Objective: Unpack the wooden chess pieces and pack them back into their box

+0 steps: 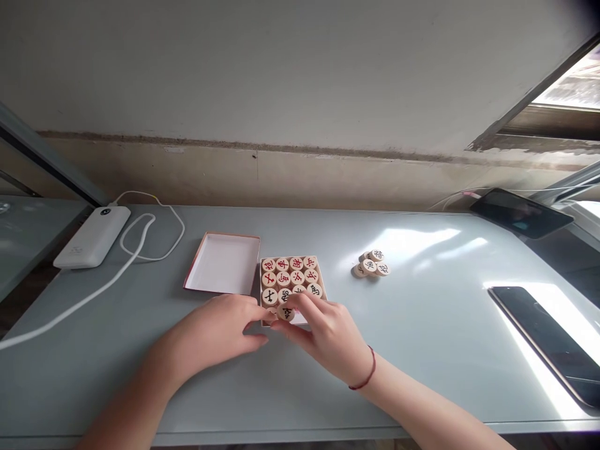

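My right hand [328, 334], a dark red string around its wrist, pinches a round wooden Chinese chess piece [285, 312] with a black character between thumb and fingers. The piece is over the front row of a square box [300, 319]. Behind it, rows of upright-facing chess pieces [282, 279] fill the box, red characters at the back and black ones nearer me. My left hand [220, 328] is open at the box's front left corner, its index fingertip touching the corner area and its thumb apart below. Fingers partly hide the front row.
Left of the box lies its open lid [227, 265], white inside. A small heap of chess pieces [369, 265] sits to the right. A white power bank [94, 237] with a cable [94, 300] is at far left. Two phones [548, 344] [520, 212] lie right, by the wall [262, 178].
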{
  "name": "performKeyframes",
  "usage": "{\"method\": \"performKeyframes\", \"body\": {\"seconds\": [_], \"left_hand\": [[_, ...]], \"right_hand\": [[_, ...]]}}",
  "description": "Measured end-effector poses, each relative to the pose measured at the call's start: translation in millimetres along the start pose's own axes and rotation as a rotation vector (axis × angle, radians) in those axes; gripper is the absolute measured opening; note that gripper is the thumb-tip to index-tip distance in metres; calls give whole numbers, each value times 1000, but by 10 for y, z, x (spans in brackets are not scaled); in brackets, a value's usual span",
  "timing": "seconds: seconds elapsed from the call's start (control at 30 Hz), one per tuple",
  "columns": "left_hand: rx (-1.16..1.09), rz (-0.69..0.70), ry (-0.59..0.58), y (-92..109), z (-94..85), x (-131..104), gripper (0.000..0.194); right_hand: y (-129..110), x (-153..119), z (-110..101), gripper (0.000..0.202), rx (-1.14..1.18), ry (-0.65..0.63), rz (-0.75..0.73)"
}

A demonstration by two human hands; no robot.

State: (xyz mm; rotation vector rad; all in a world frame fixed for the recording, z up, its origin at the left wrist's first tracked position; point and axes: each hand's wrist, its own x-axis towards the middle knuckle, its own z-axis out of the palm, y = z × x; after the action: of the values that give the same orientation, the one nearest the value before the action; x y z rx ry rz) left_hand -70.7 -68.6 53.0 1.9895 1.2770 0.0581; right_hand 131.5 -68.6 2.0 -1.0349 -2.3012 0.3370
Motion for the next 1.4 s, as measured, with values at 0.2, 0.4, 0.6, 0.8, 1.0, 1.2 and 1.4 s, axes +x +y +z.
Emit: {"method": "performKeyframes", "body": {"seconds": [0.2, 0.4, 0.6, 0.8, 1.0, 1.2, 1.4], "left_hand": [[84, -100, 88, -19, -67, -17, 13], [110, -34, 109, -6, -70, -1, 20], [74, 13, 84, 9, -4, 44, 23], [88, -17, 99, -11, 11, 69, 18], [190, 17, 154, 14, -16, 111, 23], [249, 225, 360, 43, 80, 189, 20], [358, 390, 673, 58, 322, 318, 36]], "right_hand": [[-47, -14, 141, 34, -149, -29, -84], [-47, 28, 71, 24, -62, -56, -99], [388, 118, -397, 16, -116, 33, 189], [948, -31, -745, 40, -192, -150, 417], [1044, -63, -744, 27, -120, -249, 521], [1019, -22, -709, 21, -121, -194, 453], [530, 97, -538, 21, 352, -167, 345]]}}
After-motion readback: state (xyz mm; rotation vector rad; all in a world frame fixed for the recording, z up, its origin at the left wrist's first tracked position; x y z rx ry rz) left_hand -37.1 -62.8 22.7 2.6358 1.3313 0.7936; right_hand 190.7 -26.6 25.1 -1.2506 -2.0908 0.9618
